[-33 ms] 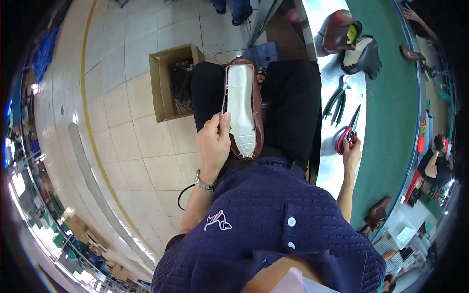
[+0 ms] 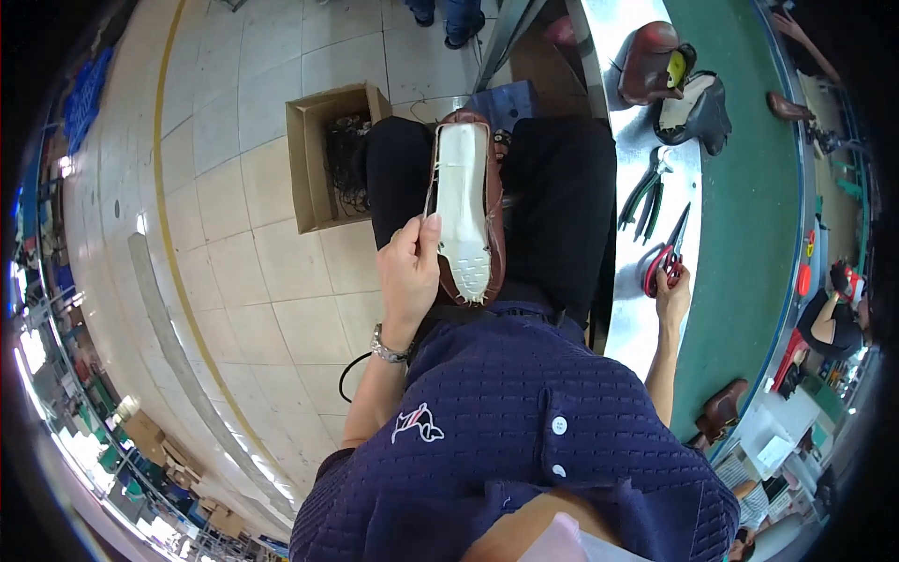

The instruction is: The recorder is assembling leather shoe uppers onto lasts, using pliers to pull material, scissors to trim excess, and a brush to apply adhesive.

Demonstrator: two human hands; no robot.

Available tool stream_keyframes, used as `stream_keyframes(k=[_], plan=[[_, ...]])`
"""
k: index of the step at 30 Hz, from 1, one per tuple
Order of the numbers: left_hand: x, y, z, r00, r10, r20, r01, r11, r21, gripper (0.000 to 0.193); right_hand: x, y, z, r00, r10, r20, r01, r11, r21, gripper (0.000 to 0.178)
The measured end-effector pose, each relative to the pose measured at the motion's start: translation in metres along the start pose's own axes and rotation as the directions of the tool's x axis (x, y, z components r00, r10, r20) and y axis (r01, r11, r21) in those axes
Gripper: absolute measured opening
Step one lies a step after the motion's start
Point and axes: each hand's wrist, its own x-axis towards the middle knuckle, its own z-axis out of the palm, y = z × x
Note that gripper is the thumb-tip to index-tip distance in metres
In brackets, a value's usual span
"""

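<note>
A brown leather shoe upper [image 2: 495,225] lies between my thighs, its underside up, with a white sole piece [image 2: 461,187] stitched along it. Short thread ends stick out around the end nearest my belly. My left hand [image 2: 411,272] grips its left edge, thumb on top and fingers folded beneath. Over the metal bench at my right, my right hand [image 2: 672,292] has its fingers in the red handles of a pair of scissors [image 2: 667,260], whose dark blades point away from me. Pliers with dark green handles [image 2: 646,197] rest just beyond the scissors.
A brown shoe [image 2: 648,66] and a black shoe [image 2: 700,112] stand farther along the metal bench [image 2: 637,328], beside a green surface [image 2: 740,234]. An open cardboard box [image 2: 304,169] with dark scraps sits on the tiled floor at my left. Another person's legs [image 2: 449,14] show ahead.
</note>
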Motion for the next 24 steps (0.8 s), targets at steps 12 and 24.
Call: stream_keyframes(k=[12, 24], plan=[[0.004, -0.019, 0.002, 0.909, -0.071, 0.41, 0.365, 0.612, -0.702, 0.058, 0.042, -0.124, 0.032, 0.949, -0.272, -0.162, 0.266, 0.962, -0.057, 0.067], [0.031, -0.028, 0.062, 0.822, 0.153, 0.549, 0.568, -0.149, -0.809, 0.077, 0.004, -0.166, -0.029, 0.857, -0.182, 0.482, -0.146, 0.811, 0.566, 0.036]])
